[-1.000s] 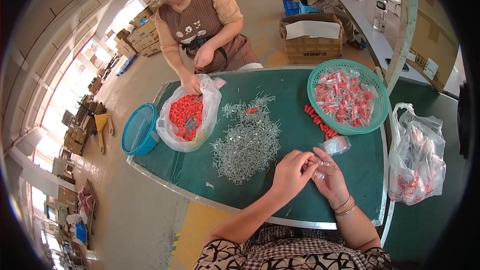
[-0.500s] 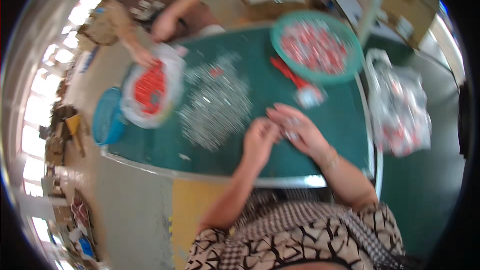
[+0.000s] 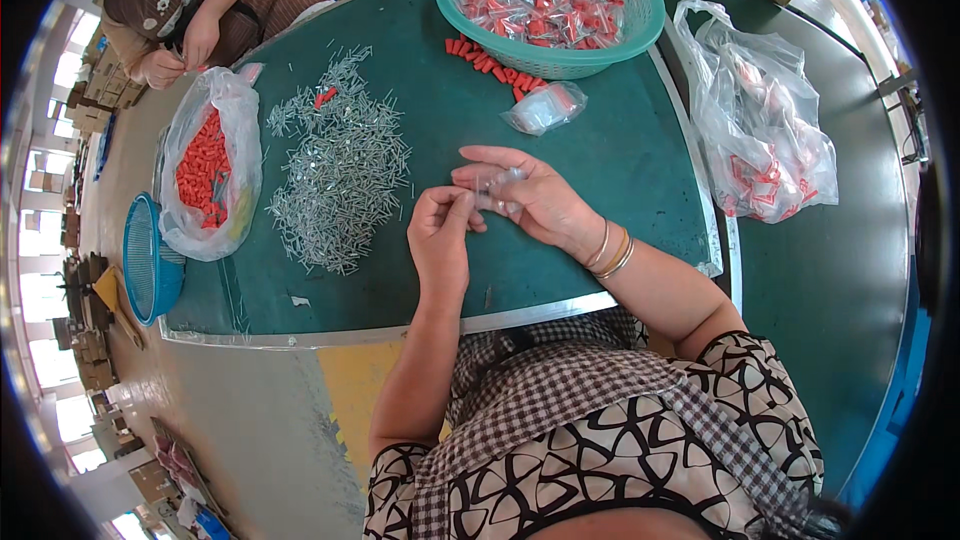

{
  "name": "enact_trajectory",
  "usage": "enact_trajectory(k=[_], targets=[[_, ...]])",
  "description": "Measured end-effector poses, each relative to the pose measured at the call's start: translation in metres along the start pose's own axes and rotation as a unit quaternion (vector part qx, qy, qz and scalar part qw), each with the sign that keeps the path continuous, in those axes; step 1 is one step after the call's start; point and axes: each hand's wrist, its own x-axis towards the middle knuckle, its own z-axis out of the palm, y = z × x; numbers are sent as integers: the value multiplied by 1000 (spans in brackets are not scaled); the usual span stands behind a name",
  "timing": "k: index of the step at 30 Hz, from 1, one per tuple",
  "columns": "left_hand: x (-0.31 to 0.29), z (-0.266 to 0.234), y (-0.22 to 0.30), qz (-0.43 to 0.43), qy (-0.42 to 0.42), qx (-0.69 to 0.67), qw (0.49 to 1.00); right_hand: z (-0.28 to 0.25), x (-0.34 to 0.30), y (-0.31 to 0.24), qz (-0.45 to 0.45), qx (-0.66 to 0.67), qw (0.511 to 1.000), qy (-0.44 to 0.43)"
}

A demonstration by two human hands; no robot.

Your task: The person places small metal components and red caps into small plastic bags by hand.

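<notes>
My left hand (image 3: 443,225) is closed in a pinch at the edge of a small clear plastic bag (image 3: 497,190). The same bag lies in my right hand (image 3: 548,202), whose fingers are bent around it while the index finger reaches out. Both hands hover over the green tabletop (image 3: 420,120), close together. Whether anything sits inside the bag is too unclear to tell. Left of my hands spreads a heap of thin metal screws or nails (image 3: 340,185). Beyond my right hand lie a packet of clear bags (image 3: 545,108) and a row of small red plastic plugs (image 3: 497,68).
A green basket (image 3: 570,65) full of bagged red pieces stands at the far right. At the left are a white plastic bag (image 3: 248,130) of red plugs and a blue basket (image 3: 140,260). A co-worker's hand (image 3: 160,68) is beyond. A bulging clear bag (image 3: 765,130) rests right.
The whole view has shifted, so the table things appear farther left and higher. The co-worker's hand has left the red plugs and is now near the other hand. My hands stay together at the clear bag.
</notes>
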Motion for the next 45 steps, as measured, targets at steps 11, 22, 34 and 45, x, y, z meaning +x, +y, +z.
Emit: enact_trajectory(k=[11, 22, 34, 45], targets=[[9, 2, 2, 77, 23, 133, 988, 7, 5, -9, -62, -149, 982, 98], [13, 12, 2, 130, 46, 192, 972, 14, 7, -6, -73, -169, 983, 2], [9, -3, 5, 63, 85, 72, 992, 5, -1, -6, -59, -160, 978, 118], [8, 10, 13, 370, 75, 407, 832, 20, 0, 6, -121, -431, 886, 121]])
